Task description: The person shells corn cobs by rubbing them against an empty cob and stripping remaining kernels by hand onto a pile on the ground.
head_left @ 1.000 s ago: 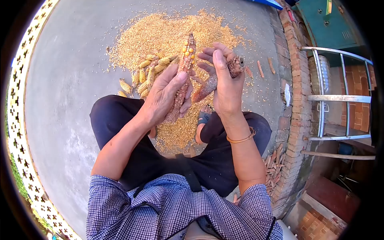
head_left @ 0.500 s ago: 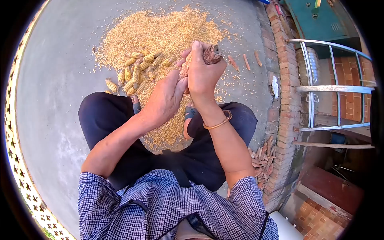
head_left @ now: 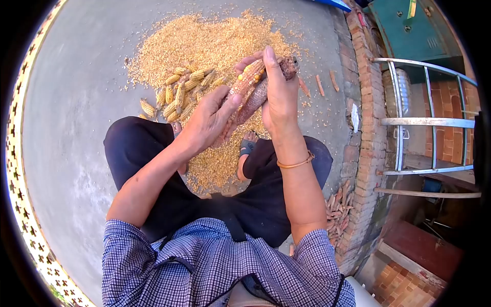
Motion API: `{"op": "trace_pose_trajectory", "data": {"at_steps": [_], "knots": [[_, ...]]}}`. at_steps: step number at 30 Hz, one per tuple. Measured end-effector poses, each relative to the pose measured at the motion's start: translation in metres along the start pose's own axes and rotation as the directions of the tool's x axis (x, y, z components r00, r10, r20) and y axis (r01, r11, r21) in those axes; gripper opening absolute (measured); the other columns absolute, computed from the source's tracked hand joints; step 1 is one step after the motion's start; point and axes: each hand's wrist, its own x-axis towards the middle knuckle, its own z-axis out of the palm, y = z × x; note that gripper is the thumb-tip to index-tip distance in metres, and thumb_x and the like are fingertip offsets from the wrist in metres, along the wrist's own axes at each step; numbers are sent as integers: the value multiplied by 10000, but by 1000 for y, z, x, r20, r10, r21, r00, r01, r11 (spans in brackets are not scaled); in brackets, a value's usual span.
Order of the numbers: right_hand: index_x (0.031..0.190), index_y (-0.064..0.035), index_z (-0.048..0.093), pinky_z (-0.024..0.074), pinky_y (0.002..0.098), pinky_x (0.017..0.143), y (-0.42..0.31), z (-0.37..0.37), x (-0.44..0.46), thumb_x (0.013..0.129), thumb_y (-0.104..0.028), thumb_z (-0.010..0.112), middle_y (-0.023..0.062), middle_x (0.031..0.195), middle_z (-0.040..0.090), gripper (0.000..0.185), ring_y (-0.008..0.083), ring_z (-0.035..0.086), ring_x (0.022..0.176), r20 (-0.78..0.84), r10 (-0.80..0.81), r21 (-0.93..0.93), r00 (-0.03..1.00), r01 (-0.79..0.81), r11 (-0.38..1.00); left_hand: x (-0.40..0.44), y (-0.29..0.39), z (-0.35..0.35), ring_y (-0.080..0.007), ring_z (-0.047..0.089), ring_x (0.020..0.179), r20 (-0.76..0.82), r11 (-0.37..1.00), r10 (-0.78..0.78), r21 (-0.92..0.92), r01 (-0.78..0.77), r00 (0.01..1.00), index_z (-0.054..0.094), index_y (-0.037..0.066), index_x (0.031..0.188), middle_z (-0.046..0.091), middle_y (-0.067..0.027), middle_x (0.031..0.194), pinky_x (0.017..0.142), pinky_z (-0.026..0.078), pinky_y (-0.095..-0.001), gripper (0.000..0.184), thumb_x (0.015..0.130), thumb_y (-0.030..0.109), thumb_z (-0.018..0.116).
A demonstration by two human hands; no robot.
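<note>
My left hand (head_left: 207, 117) is closed around the lower end of a corn cob (head_left: 247, 81), which is mostly stripped, with a few yellow kernels left on it. My right hand (head_left: 281, 94) grips a darker, bare cob (head_left: 252, 100) that lies slantwise against the first one. The right thumb points up, and its fingertips show beyond the upper end of the corn cob. Both cobs are held above the floor between my knees. Beyond them spreads a heap of loose corn kernels (head_left: 204, 46), with several yellow ears (head_left: 180, 94) on its near left side.
Bare cobs (head_left: 319, 85) lie on the concrete floor (head_left: 66, 133) to the right. A pile of stripped cobs (head_left: 339, 212) rests against the low brick edging (head_left: 365, 133). Beyond it are a metal ladder-like frame (head_left: 427, 122) and a teal cabinet (head_left: 401, 30).
My right hand has shifted right and turned, so both cobs now show between my hands. Yellow kernels on the corn cob have come into view. My left hand stays near the same place.
</note>
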Motion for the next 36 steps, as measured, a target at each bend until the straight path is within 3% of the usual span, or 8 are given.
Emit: {"op": "trace_pose_trajectory", "data": {"at_steps": [3,6,12,15,18,21,26,36], "knots": [[964,-15,616,544,320,701,0,1,-3,970,-275,605,112,862,676,261,196,676,795,-65,-40,-30,997,38,999,-9,21,4,-206,569,600,-8,986,-164,5,164,986,485,-7,1034,563,-89,744,545,451,-357,260,1011,250,521],[893,-13,617,538,304,665,10,6,-1,956,-267,632,97,839,670,262,188,670,767,-149,-140,-89,979,128,988,-3,-1,15,-388,618,688,-139,851,247,504,-146,959,436,-20,972,599,-197,749,626,478,-464,296,977,252,555],[781,-15,591,457,271,542,6,11,1,946,-175,603,64,659,629,230,130,621,602,-340,-9,-63,940,-13,998,-3,-4,33,-450,594,723,-117,768,228,632,-104,967,429,-11,938,597,-263,773,647,480,-488,265,966,221,554],[747,-17,564,441,266,494,5,10,6,931,-122,597,70,638,626,215,137,611,548,-332,-39,-98,943,6,995,-1,0,29,-366,594,591,-83,870,308,428,-245,948,424,6,922,579,-199,725,538,478,-430,270,990,244,533],[779,-9,588,453,267,515,24,3,10,919,-113,619,67,637,631,177,125,614,566,-255,-304,-410,918,182,894,-13,20,27,-134,459,458,37,951,-195,-239,198,980,440,38,965,475,-56,680,428,394,-283,229,1024,255,486],[790,9,600,482,269,477,22,-4,14,942,-123,596,105,674,651,201,145,615,532,-110,-294,-405,949,227,886,-11,16,24,-77,416,431,91,871,-195,-442,215,977,490,45,995,460,-16,678,388,342,-206,292,1043,326,427],[961,-22,639,512,287,644,-7,-7,5,961,-366,604,69,799,645,346,130,633,739,35,30,94,999,-33,995,-12,28,1,-75,381,390,299,704,-168,-630,327,939,503,-3,1145,418,-18,652,346,333,-205,401,1047,366,383],[993,-15,653,552,307,733,-12,-14,-1,932,-258,660,78,927,665,250,160,644,856,133,49,127,990,-66,990,-16,31,-16,-83,378,341,354,526,-74,-780,338,932,476,-37,1143,417,-39,637,285,354,-212,459,1048,388,327]]}}
